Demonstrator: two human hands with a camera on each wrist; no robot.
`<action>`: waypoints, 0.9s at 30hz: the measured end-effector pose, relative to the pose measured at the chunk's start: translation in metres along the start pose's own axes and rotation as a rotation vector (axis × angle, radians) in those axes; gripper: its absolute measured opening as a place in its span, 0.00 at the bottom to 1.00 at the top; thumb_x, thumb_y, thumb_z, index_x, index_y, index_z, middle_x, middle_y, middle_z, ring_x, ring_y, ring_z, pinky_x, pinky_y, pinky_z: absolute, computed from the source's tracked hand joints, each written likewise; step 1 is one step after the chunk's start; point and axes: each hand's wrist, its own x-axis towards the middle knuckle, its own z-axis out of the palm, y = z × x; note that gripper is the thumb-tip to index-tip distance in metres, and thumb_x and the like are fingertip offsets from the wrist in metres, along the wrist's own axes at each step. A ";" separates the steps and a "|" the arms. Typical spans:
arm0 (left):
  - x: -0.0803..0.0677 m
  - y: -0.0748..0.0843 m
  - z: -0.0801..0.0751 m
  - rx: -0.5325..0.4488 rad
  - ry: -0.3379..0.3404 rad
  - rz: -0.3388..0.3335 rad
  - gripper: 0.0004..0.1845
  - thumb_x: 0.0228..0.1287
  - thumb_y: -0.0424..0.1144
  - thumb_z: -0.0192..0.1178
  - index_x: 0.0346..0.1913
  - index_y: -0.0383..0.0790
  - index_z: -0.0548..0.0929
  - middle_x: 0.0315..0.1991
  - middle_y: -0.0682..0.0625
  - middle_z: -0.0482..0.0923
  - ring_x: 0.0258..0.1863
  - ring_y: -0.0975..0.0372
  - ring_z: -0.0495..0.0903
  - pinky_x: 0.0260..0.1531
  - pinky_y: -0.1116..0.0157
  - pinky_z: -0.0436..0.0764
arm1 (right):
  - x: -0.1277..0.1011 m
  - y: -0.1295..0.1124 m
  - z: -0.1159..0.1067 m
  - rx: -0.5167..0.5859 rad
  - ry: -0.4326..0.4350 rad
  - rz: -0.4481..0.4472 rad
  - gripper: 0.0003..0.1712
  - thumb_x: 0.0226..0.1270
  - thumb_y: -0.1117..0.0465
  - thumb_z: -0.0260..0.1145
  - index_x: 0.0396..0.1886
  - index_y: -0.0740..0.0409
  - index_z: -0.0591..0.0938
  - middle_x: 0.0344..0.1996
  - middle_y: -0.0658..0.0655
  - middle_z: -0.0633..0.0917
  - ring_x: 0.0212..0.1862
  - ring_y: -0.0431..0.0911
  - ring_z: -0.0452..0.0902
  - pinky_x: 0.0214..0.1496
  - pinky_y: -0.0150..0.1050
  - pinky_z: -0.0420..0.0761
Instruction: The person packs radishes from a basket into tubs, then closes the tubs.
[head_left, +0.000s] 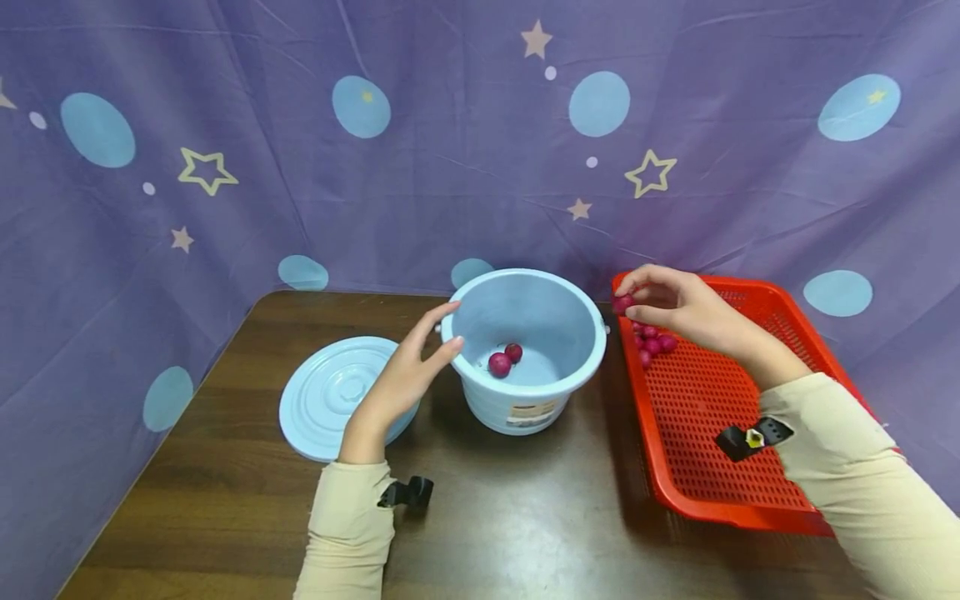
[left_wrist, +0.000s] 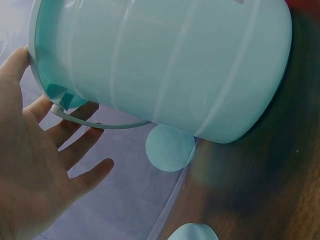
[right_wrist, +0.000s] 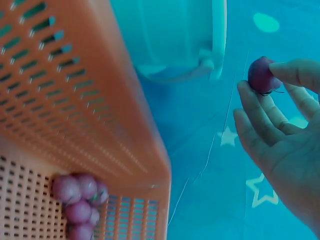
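Note:
My right hand (head_left: 686,308) pinches a dark red radish (right_wrist: 262,76) between thumb and fingertips, above the left rim of the red basket (head_left: 651,442). In the right wrist view a thin root hangs from this radish. More radishes (right_wrist: 77,211) lie bunched in a corner of the basket. The light blue bucket (head_left: 517,408) stands upright to the left, with two radishes (head_left: 499,364) on its bottom. My left hand (head_left: 401,375) touches the bucket's left rim with thumb and forefinger, the other fingers spread near its handle (left_wrist: 107,126).
A round light blue lid (head_left: 322,392) lies on the brown wooden table (head_left: 495,525), left of the bucket and partly behind my left hand. A purple cloth (head_left: 450,167) with stars and dots hangs behind the table.

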 end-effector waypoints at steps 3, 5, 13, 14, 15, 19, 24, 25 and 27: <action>0.000 0.000 0.000 0.000 -0.002 0.000 0.29 0.74 0.56 0.53 0.74 0.66 0.61 0.75 0.58 0.55 0.75 0.58 0.51 0.69 0.40 0.52 | 0.001 -0.006 0.005 0.049 -0.011 0.004 0.12 0.68 0.71 0.64 0.50 0.65 0.78 0.43 0.62 0.84 0.35 0.47 0.83 0.34 0.37 0.84; 0.000 0.000 0.001 -0.001 -0.001 -0.002 0.29 0.74 0.56 0.53 0.74 0.66 0.61 0.76 0.58 0.55 0.74 0.58 0.51 0.69 0.40 0.53 | 0.003 -0.009 0.009 0.045 -0.018 -0.001 0.12 0.68 0.70 0.65 0.50 0.64 0.78 0.42 0.61 0.85 0.34 0.47 0.82 0.33 0.37 0.84; 0.001 0.001 0.001 0.002 0.009 0.001 0.29 0.73 0.56 0.54 0.74 0.66 0.61 0.75 0.58 0.55 0.74 0.59 0.53 0.68 0.40 0.54 | 0.007 -0.018 0.025 -0.059 -0.070 -0.053 0.13 0.66 0.69 0.68 0.49 0.57 0.81 0.43 0.56 0.85 0.35 0.47 0.82 0.30 0.36 0.83; 0.001 0.001 0.000 0.003 0.010 0.002 0.29 0.73 0.56 0.54 0.74 0.66 0.61 0.75 0.58 0.56 0.73 0.59 0.54 0.68 0.40 0.54 | 0.008 -0.018 0.027 -0.075 -0.074 -0.070 0.13 0.66 0.70 0.68 0.49 0.57 0.81 0.43 0.55 0.85 0.39 0.46 0.82 0.35 0.35 0.83; 0.001 0.001 0.000 0.004 0.010 0.002 0.29 0.73 0.56 0.54 0.74 0.66 0.61 0.75 0.58 0.56 0.73 0.59 0.54 0.68 0.40 0.54 | 0.009 -0.018 0.029 -0.090 -0.077 -0.086 0.13 0.65 0.70 0.68 0.49 0.56 0.81 0.44 0.54 0.85 0.43 0.45 0.82 0.40 0.35 0.83; 0.001 0.001 0.001 0.005 0.005 0.000 0.29 0.74 0.56 0.53 0.74 0.66 0.61 0.75 0.58 0.56 0.74 0.59 0.53 0.69 0.40 0.54 | 0.013 -0.017 0.037 -0.108 -0.106 -0.129 0.13 0.64 0.71 0.69 0.47 0.56 0.82 0.44 0.51 0.84 0.46 0.44 0.81 0.52 0.38 0.80; 0.001 0.001 0.001 0.002 0.005 0.000 0.29 0.74 0.56 0.54 0.74 0.66 0.61 0.75 0.59 0.55 0.74 0.59 0.53 0.68 0.40 0.54 | 0.015 -0.015 0.041 -0.139 -0.137 -0.144 0.13 0.64 0.69 0.70 0.46 0.53 0.83 0.42 0.48 0.85 0.44 0.42 0.81 0.44 0.37 0.79; 0.002 0.001 0.001 0.002 0.007 0.000 0.29 0.74 0.56 0.54 0.74 0.66 0.61 0.75 0.59 0.56 0.73 0.59 0.54 0.69 0.40 0.54 | 0.015 -0.015 0.042 -0.145 -0.141 -0.141 0.13 0.63 0.69 0.71 0.46 0.53 0.83 0.42 0.47 0.85 0.44 0.41 0.81 0.43 0.36 0.78; 0.002 0.000 0.001 0.003 0.008 0.001 0.29 0.74 0.55 0.54 0.74 0.66 0.61 0.75 0.59 0.56 0.73 0.60 0.54 0.69 0.41 0.54 | 0.016 -0.015 0.043 -0.155 -0.145 -0.137 0.13 0.62 0.69 0.71 0.46 0.53 0.84 0.41 0.47 0.86 0.43 0.41 0.81 0.42 0.37 0.79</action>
